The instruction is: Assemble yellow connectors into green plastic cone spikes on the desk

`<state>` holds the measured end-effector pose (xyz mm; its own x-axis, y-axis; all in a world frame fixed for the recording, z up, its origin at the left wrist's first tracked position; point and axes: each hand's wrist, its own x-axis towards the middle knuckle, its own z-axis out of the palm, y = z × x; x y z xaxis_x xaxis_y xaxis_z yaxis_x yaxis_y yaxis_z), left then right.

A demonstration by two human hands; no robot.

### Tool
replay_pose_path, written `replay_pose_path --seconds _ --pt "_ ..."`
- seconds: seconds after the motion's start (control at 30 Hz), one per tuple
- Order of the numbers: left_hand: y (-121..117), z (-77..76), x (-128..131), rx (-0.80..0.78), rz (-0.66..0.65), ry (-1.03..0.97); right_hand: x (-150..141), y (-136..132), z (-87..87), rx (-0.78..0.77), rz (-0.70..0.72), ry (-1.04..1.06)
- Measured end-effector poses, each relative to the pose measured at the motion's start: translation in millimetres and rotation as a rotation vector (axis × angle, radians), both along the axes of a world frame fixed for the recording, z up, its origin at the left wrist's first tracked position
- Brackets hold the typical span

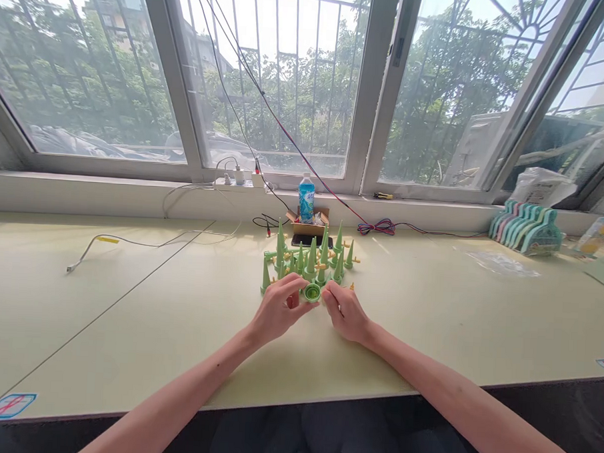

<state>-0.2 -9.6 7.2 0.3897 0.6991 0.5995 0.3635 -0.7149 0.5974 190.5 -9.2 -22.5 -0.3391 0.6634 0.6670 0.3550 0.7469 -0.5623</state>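
Left hand (277, 307) pinches a green piece (312, 293), best held steady. Right hand (347, 313) curls closed beside it, its grip's contents unclear

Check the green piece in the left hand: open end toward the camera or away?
Toward the camera: the green piece shows its round rim and hollow inside, with the left hand holding its side.

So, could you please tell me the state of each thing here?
Green piece: held, hollow end showing
Left hand: gripping it
Right hand: fingers curled
Green cones: mostly upright
Blue bottle: upright
Cardboard box: open
Red-and-blue cable: partly coiled
White plug: loose
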Motion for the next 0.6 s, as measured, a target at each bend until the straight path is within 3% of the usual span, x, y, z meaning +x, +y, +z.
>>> replay_pose_path --seconds 0.27,0.43,0.6 --pt "-4 6.4 0 -0.136 0.006 -0.09 0 1 0.0 0.026 -0.044 0.052" --pt "-1 8.9 1 -0.376 0.009 -0.187 1 1 0.3 0.04 -0.051 0.055" --pt "-1 10.9 3 -0.624 -0.088 -0.157 0 0 0.9 0.075 0.001 0.004"
